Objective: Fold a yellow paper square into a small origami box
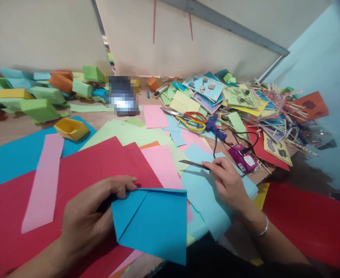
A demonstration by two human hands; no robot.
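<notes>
My left hand (85, 210) grips the left edge of a folded blue paper (158, 222), its fingers closed over the top corner. A narrow fold runs along the paper's top edge, and a slanting crease or flap edge crosses its left part. To the right, my right hand (226, 185) pinches a thin, dark, pointed blade (191, 163) between thumb and fingers. Its tip points left, above light blue sheets (200, 181) and apart from the folded paper. Beneath my left hand lies a large red sheet (100, 162) with a pink strip (44, 185) on it.
A yellow folded paper box (71, 129) sits at the left, before several coloured paper boxes (39, 110). Scissors (194, 121), a blue glue gun (216, 127) and a purple power socket box (242, 158) with a black cable lie among papers and sticks. A red seat (308, 224) stands right.
</notes>
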